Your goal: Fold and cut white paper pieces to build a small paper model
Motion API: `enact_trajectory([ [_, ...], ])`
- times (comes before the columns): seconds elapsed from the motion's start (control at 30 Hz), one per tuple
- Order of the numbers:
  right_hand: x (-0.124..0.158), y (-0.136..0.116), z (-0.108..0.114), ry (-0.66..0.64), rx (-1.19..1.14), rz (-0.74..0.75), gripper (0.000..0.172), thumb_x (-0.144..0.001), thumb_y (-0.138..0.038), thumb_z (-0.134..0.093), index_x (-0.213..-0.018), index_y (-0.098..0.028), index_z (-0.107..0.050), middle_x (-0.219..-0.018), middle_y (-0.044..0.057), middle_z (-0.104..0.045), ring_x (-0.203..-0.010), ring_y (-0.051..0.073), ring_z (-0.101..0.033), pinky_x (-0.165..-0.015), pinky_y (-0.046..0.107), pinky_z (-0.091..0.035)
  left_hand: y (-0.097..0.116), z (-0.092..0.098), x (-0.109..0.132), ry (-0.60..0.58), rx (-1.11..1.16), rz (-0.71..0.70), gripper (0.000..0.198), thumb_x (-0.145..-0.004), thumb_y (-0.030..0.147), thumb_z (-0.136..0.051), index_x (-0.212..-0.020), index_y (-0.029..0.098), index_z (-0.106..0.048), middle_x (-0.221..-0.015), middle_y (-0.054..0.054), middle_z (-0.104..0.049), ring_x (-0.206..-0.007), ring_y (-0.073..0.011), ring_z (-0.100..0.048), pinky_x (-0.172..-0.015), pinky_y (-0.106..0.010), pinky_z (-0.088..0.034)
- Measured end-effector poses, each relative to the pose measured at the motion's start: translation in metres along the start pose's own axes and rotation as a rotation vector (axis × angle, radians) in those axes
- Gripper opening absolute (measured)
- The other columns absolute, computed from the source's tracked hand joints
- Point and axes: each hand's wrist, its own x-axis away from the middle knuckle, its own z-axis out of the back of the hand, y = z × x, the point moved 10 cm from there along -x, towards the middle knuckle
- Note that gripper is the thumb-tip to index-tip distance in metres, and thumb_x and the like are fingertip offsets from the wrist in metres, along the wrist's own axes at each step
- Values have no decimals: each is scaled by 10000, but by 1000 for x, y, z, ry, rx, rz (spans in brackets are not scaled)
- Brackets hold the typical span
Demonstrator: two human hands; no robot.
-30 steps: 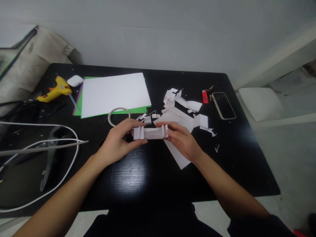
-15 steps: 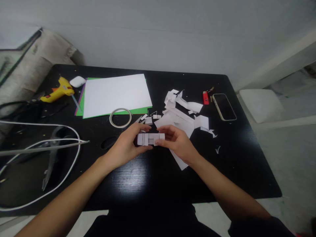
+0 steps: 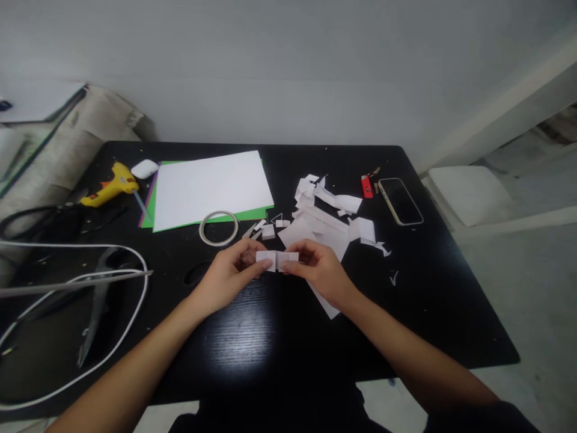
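Note:
Between my two hands, above the black table, is a small folded white paper piece [image 3: 282, 258], box-like with a crease or gap near its middle. My left hand [image 3: 234, 264] pinches its left end, thumb on the near face and fingers behind. The right end is pinched by my right hand [image 3: 318, 264] in the same way. Just beyond my hands lie cut paper scraps [image 3: 324, 225], small folded paper bits [image 3: 268, 231] and part of a pair of scissors [image 3: 252, 231]. A ring-shaped coil [image 3: 219, 228] rests past my left hand.
White and green sheets [image 3: 210, 189] lie at the back left, beside a yellow glue gun [image 3: 112, 185] and a white case [image 3: 145, 169]. White cable [image 3: 143, 313] loops at left. A red lighter [image 3: 366, 186] and a phone [image 3: 401, 201] lie at right.
My left thumb has moved onto the paper piece's near face, and the piece has been turned, so its recessed middle looks different. The whole view has shifted slightly.

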Motion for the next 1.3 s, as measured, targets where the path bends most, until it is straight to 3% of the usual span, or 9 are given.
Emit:
enact_trajectory([
  [0.23, 0, -2, -3, 14, -38, 64, 413, -783, -327, -870, -1151, -247, -699, -945, 11, -745, -887, 193, -727, -888, 396, -646, 2, 11, 0, 138, 51, -102, 342, -905, 341, -763, -1150, 223, -555, -720, 82, -481, -621, -102, -460, -584, -221, -388],
  [0.4, 0, -2, -6, 5, -10, 91, 320, -765, -318, -851, -1054, -234, -741, -1049, 30, -659, -935, 205, -697, -777, 369, -674, 3, 12, 1, 165, 17, -126, 264, -920, 311, -743, -1072, 217, -549, -744, 70, -500, -649, -106, -475, -623, -239, -408],
  [0.63, 5, -4, -11, -37, 220, 74, 451, -779, -307, -844, -1199, -240, -694, -1022, 15, -685, -820, 161, -691, -795, 340, -589, 5, 7, 4, 162, -24, -137, 180, -926, 330, -728, -972, 198, -614, -750, 38, -569, -664, -119, -525, -631, -253, -437],
  [0.83, 2, -3, -14, -54, 219, 115, 230, -825, -374, -810, -945, -195, -729, -904, 26, -751, -850, 193, -705, -837, 351, -561, 10, 2, 6, 156, -105, -202, 147, -942, 335, -715, -984, 197, -689, -834, -13, -677, -715, -140, -616, -677, -269, -502],
  [1.03, 3, -7, -11, -11, 279, 143, 225, -845, -399, -796, -907, -191, -734, -856, 21, -746, -790, 186, -683, -760, 334, -540, 18, -4, 9, 125, -224, -289, 148, -972, 305, -680, -1087, 212, -688, -1067, -63, -718, -790, -151, -641, -732, -285, -536],
  [1.23, 5, 6, -15, -46, 273, 78, 317, -776, -354, -864, -937, -225, -623, -777, -21, -711, -718, 172, -670, -703, 320, -536, 16, -4, 7, 111, -200, -198, 137, -1003, 320, -619, -1009, 203, -689, -842, -8, -683, -728, -150, -620, -685, -263, -510],
  [1.3, 5, 4, -16, -39, 305, 100, 342, -775, -355, -865, -981, -231, -622, -859, 7, -734, -802, 198, -702, -733, 336, -560, 13, -5, 5, 79, -223, -172, 152, -1002, 328, -619, -1036, 203, -699, -796, -2, -667, -696, -151, -611, -649, -259, -499],
])
